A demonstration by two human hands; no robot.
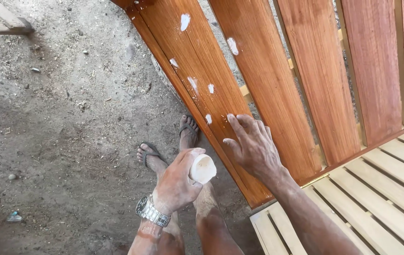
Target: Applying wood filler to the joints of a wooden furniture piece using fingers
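My left hand (176, 182), with a metal watch on the wrist, is closed around a small pale cup (203, 168) with whitish paste in it. My right hand (254, 146) rests with spread fingers on a reddish-brown wooden slat (202, 61) of a bench back; one fingertip touches the wood. Several white dabs of filler (185, 21) dot that slat and the one beside it.
The bench's other reddish slats (325, 75) run up to the right. Its pale unfinished seat slats (391, 189) lie at lower right. My feet in flip-flops (150, 153) stand on dusty ground (60, 123). A wooden piece (1, 21) lies at top left.
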